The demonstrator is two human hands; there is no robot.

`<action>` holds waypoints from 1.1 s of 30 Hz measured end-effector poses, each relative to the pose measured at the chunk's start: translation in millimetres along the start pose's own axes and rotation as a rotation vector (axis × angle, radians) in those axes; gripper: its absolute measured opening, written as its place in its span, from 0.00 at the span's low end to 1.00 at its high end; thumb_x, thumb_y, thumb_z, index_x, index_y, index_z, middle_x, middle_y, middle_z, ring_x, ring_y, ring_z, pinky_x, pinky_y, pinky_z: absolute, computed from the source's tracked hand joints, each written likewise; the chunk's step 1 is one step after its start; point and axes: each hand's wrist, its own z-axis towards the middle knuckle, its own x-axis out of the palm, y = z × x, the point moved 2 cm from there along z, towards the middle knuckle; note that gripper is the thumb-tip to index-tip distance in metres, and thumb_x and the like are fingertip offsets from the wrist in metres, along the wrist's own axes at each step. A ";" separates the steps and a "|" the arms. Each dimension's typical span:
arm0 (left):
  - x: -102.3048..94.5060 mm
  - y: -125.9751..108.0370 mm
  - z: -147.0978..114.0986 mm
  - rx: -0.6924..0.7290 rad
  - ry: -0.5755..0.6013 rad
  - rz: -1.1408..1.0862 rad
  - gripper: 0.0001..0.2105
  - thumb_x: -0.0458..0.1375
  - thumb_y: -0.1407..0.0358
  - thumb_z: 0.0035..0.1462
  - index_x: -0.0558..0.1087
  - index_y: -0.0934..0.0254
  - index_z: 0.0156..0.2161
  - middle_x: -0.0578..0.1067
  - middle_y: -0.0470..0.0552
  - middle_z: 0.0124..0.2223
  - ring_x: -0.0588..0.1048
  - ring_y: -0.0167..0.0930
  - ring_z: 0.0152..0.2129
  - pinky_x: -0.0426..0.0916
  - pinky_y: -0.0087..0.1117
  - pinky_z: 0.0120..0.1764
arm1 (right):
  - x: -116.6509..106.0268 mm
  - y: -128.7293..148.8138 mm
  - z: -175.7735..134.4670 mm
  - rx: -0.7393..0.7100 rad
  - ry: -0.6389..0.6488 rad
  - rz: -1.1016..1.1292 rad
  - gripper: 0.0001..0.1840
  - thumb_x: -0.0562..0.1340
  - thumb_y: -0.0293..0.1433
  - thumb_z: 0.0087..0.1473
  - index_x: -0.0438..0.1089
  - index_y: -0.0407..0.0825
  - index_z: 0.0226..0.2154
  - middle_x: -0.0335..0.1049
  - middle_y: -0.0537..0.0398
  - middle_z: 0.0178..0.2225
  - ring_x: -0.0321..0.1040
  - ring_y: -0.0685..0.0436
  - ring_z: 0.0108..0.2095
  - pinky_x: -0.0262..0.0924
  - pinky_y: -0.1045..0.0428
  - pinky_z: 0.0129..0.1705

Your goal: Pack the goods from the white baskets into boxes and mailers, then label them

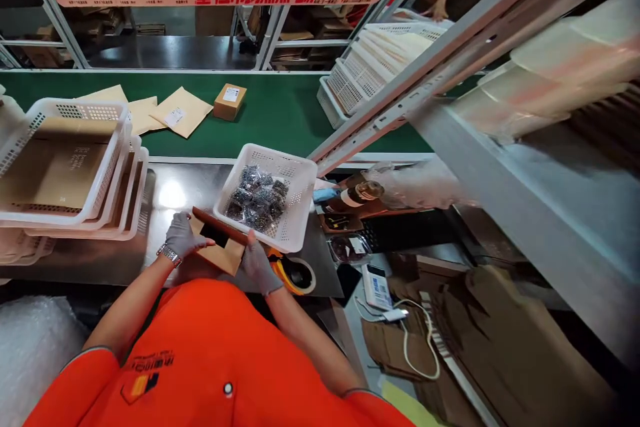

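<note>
Between my two gloved hands is a small brown cardboard box [231, 257], tilted, with a dark opening facing up. My left hand [183, 236] grips its left end, thumb along the edge. Its right end is held by my right hand [259, 263]. Just beyond the box stands a white plastic basket [302, 203] holding several clear-bagged dark items [260, 197] whose kind I cannot make out. Beside my right hand lies a yellow tape dispenser [290, 273], partly hidden.
Stacked white baskets [103, 203] with flat cardboard stand at left. On the green conveyor belt [285, 120] lie envelopes [181, 111] and a small labelled box [230, 102]. A slanted metal post [390, 117] rises at right. Below it are a bottle [361, 195], a white cabled device [377, 288] and flattened cardboard [505, 327].
</note>
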 end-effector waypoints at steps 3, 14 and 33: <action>11.2 12.0 2.1 -0.027 -0.038 -0.302 0.69 0.88 0.50 0.29 0.61 0.69 0.74 0.71 0.71 0.69 0.74 0.54 0.66 0.72 0.47 0.66 | -5.5 -6.2 -2.7 0.100 -0.032 0.083 0.33 0.71 0.59 0.54 0.82 0.52 0.49 0.86 0.45 0.46 0.80 0.28 0.55 0.77 0.36 0.58; 15.1 24.5 10.6 -0.134 0.247 -0.665 0.19 0.75 0.59 0.57 0.82 0.64 0.51 0.88 0.56 0.45 0.85 0.37 0.39 0.78 0.33 0.41 | -57.8 -29.1 -23.3 -0.096 -0.023 -0.422 0.38 0.66 0.57 0.62 0.74 0.52 0.65 0.77 0.41 0.65 0.72 0.31 0.66 0.67 0.35 0.70; 15.5 17.9 -5.6 -0.028 0.300 -0.550 0.26 0.76 0.48 0.60 0.85 0.66 0.54 0.87 0.56 0.46 0.84 0.40 0.43 0.81 0.39 0.48 | -199.5 -6.7 -96.4 0.069 -0.090 -1.185 0.36 0.58 0.43 0.69 0.71 0.46 0.73 0.84 0.35 0.58 0.81 0.28 0.58 0.75 0.37 0.60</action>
